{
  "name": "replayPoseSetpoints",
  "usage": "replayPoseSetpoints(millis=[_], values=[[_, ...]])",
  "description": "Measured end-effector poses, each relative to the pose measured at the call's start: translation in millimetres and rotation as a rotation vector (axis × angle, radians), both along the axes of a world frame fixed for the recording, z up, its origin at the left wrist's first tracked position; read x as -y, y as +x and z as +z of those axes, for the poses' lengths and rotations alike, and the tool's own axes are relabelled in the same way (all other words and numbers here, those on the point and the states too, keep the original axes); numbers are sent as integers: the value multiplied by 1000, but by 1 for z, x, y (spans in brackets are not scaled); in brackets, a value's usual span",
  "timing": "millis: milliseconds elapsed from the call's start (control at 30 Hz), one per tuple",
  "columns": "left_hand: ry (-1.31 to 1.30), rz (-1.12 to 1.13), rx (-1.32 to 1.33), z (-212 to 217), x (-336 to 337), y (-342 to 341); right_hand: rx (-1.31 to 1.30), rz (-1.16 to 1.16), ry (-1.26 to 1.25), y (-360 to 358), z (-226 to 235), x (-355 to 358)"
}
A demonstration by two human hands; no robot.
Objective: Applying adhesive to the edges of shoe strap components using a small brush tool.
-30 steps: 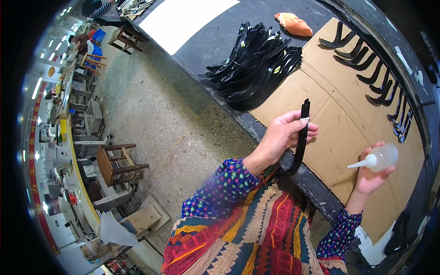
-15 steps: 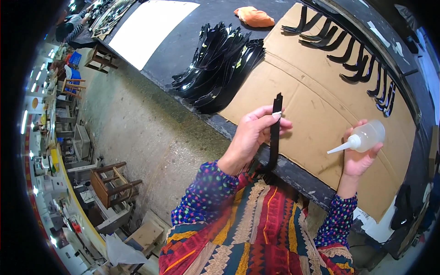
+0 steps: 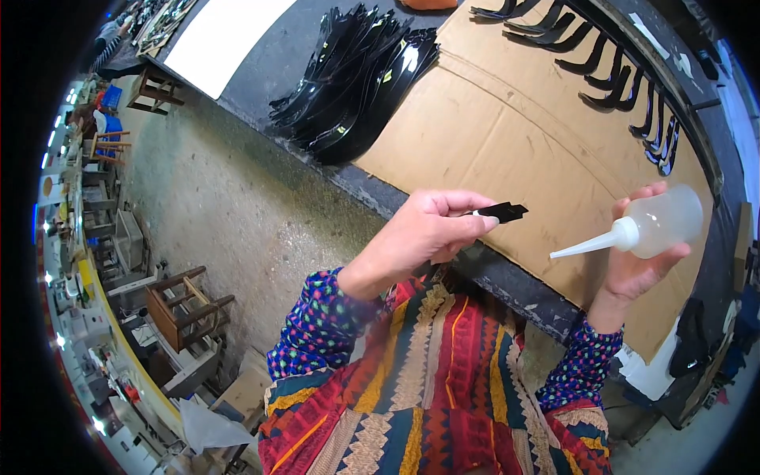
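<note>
Bottle, cloudy and long-spouted, rests in the right hand, apart from the left hand, which pinches one black strip near the worktop's edge. Its stepped end shows; the hand hides the rest. Beyond, a thick glossy pile sits bunched, so plenty appears left; some curved strips already lie spread along the cardboard's far side.

On dark tabletop, upper left: white sheet, lying flat. At upper edge: orange object, partly cut off. On speckled floor, left: wooden stool; second wooden stool, farther off. Lower left: translucent white plastic bag. Far left: long bench, edged in yellow.
</note>
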State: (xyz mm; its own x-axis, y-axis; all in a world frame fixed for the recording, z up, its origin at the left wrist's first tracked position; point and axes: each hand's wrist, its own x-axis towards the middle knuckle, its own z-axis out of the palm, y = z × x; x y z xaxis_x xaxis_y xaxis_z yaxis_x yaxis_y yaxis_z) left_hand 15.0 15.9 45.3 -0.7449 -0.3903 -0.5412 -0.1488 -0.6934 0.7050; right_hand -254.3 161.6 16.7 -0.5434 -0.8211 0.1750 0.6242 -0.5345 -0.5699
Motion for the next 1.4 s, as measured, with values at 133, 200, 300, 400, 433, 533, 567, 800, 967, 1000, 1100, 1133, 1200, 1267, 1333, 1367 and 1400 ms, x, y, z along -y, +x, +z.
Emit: replayPoseSetpoints(millis=[133,200,300,400,433,533,567,800,967,1000,1100,1133,1200,1267,1333,1367,1400], values=[[-12,-27,28,4,2,3,-106,35,-29,0,14,3],[-3,-24,10,3,2,4,-81,0,1,6,19,4],[2,-12,-4,-1,1,5,-71,-65,55,9,17,4],[-9,-12,-26,-6,0,5,-64,-135,121,6,11,5],[-63,8,-10,-6,0,6,-39,-173,165,4,8,6],[-182,50,26,-8,0,2,133,-148,113,-9,0,11],[-239,87,54,-8,0,0,324,25,-5,-16,-4,8],[-396,109,47,4,7,-23,615,44,-255,-78,-17,3],[-591,-39,-21,15,10,-68,989,36,-447,-155,-28,-10],[-615,-31,-62,14,9,-80,1065,45,-462,-174,-26,-14],[-886,-60,-103,-12,17,-137,1034,-2,-570,-240,-39,-36],[-1081,-45,-56,-28,23,-149,1017,-21,-618,-245,-44,-35],[-1350,48,86,-30,26,-154,1096,-86,-603,-269,-63,-53],[-1371,-13,51,-9,40,-144,1215,-124,-594,-287,-79,-74],[-1469,94,-1,-17,73,-130,1167,-100,-633,-278,-83,-72],[-1431,170,-33,-16,98,-118,1106,-98,-676,-273,-83,-73],[-1391,246,-64,-13,124,-103,1113,-90,-674,-266,-81,-74]])
